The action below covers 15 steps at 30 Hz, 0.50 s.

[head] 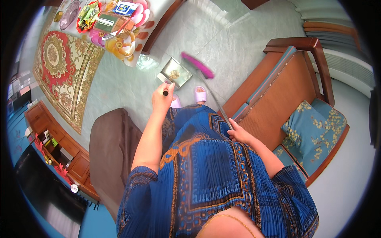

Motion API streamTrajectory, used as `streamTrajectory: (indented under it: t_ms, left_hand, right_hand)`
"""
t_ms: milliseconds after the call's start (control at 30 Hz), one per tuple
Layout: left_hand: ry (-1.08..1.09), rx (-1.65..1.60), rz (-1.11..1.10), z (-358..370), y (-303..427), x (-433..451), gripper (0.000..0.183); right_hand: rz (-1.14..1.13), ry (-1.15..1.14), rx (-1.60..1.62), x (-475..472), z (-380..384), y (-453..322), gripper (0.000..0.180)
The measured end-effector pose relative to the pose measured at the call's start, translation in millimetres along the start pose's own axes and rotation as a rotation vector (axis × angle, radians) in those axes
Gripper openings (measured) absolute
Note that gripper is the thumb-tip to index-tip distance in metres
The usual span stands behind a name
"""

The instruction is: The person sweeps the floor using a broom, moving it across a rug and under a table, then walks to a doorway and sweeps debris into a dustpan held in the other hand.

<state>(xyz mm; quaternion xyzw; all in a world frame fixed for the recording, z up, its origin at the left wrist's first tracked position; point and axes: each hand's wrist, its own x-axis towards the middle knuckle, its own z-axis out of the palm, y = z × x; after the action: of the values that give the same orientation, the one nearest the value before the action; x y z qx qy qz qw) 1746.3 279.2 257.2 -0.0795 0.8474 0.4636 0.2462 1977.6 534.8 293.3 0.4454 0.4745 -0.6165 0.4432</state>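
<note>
My left hand is closed around the upright handle of a long-handled dustpan, whose dark round end shows at the fist. Below it, the metal-looking dustpan rests on the tiled floor with a small heap of debris in it. In my right hand is the grey pole of a broom. The broom's magenta bristle head lies just right of the dustpan, at a slant and slightly blurred; whether it touches the floor I cannot tell.
A wooden sofa with cushions stands at the right. A table with a floral cover, a tray and packets is at the upper left, beside a patterned rug. A brown-covered object stands close on my left. My feet wear pink slippers.
</note>
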Motion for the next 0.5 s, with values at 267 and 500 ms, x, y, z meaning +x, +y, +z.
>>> streamTrajectory:
  t_ms: [267,500]
  left_hand:
    - [0.058,0.074,0.078,-32.6,-52.9,4.7,0.026]
    - [0.085,0.021,0.152,-51.3,-63.2,-8.6,0.024]
  right_hand:
    - [-0.055,0.15,0.041,-52.7,-17.3,-50.8,0.06]
    - [-0.028,0.271,-0.173,17.5,-2.8,-45.1,0.07]
